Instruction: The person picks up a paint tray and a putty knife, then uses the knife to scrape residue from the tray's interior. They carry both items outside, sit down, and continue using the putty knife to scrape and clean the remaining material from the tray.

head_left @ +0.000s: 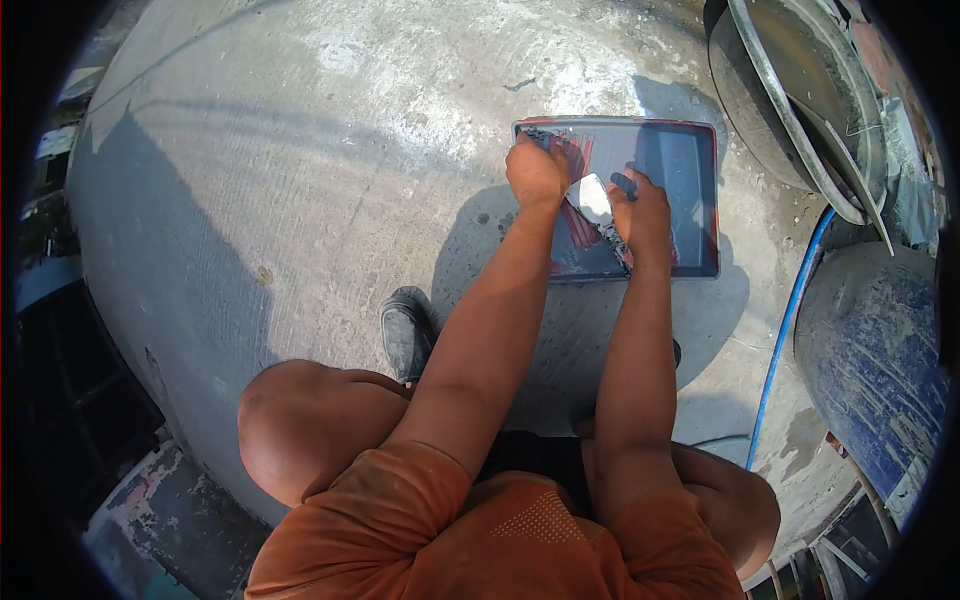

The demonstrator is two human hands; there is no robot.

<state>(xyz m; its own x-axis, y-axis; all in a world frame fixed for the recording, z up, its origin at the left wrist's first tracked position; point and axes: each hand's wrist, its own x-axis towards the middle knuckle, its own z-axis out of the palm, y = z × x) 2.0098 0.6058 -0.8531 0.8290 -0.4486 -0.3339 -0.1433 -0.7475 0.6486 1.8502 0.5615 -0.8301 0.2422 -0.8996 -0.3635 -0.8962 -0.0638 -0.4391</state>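
A shallow grey-blue rectangular tray (690, 200) with a reddish rim and red streaks lies on the concrete in front of me. My left hand (537, 172) is curled over its far left corner, beside dark gritty material; what its fingers hold is hidden. My right hand (643, 215) is closed on the dark handle of a trowel (592, 200), over the middle of the tray. The blade is flat and shines brightly in the sun. Dark crumbly material runs along the blade's near side, toward the tray's near edge.
A large round metal basin (765, 110) with murky contents stands at the right. Below it are a blue hose (785, 335) and a scuffed blue drum (875, 350). My dark shoe (405, 333) rests on the concrete floor (340, 230), left of the tray.
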